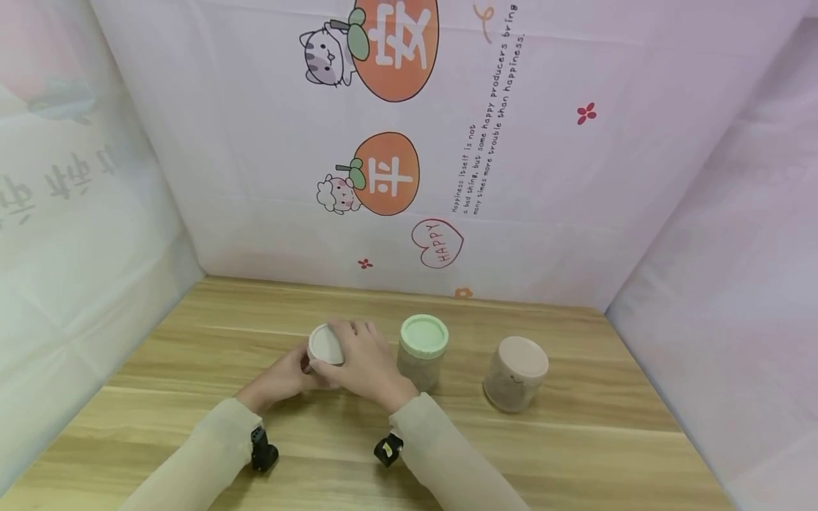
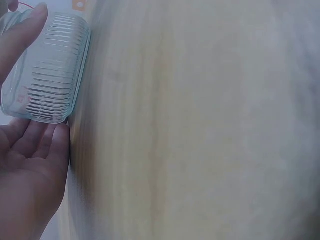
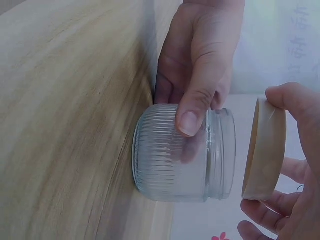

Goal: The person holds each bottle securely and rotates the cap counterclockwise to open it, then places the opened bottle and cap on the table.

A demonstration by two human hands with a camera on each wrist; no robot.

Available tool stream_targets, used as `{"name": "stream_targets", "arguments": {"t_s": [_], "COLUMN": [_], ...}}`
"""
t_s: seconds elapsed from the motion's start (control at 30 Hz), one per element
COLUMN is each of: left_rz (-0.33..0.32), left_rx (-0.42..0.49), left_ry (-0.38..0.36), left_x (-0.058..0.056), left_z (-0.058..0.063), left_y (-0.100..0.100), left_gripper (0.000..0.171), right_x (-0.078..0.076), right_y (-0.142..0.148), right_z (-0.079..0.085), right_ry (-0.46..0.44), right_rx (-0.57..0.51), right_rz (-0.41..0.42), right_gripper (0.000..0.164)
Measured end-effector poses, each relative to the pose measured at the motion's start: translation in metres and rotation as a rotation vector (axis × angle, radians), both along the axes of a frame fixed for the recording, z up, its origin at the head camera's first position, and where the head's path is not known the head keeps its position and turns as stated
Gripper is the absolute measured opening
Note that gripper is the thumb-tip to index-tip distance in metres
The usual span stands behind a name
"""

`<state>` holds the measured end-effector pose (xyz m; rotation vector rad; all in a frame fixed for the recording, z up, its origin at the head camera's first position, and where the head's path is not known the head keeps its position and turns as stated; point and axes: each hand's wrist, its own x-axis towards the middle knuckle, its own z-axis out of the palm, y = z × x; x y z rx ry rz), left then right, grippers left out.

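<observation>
My left hand grips a ribbed clear glass jar by its side, thumb across the front and the other fingers behind. The jar stands upright on the wooden table, its threaded mouth uncovered. Just over that mouth, my right hand pinches a pale beige lid by its rim, with a narrow gap between lid and glass. From the head view the lid hides most of the jar. In the left wrist view, the ribbed wall of the jar shows between thumb and fingers.
A jar with a light green lid stands right beside my right hand. Farther right is another jar with a beige-pink lid. Printed white cloth walls in the wooden table at the back and sides.
</observation>
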<state>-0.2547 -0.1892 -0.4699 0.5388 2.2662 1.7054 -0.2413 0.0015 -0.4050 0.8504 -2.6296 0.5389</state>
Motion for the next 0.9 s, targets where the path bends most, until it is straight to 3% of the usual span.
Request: {"name": "stream_targets", "arguments": {"t_s": [0.23, 0.47, 0.73, 0.9], "left_rz": [-0.021, 0.004, 0.024, 0.035], "left_rx": [0.007, -0.016, -0.028, -0.039], "left_ry": [0.032, -0.013, -0.011, -0.016], "left_x": [0.000, -0.002, 0.001, 0.000], "left_z": [0.000, -0.004, -0.002, -0.003], "left_y": [0.000, 0.000, -0.003, -0.003], "left_gripper": [0.079, 0.078, 0.078, 0.078], "right_x": [0.006, 0.012, 0.019, 0.024], "right_y": [0.003, 0.013, 0.018, 0.023], "right_z": [0.008, 0.011, 0.011, 0.014], "right_ry": [-0.010, -0.078, -0.046, -0.080], "right_rx": [0.007, -0.014, 0.021, -0.004], "right_rz": [0.036, 0.062, 0.094, 0.105], "right_gripper": [0.070, 0.069, 0.072, 0.075]}}
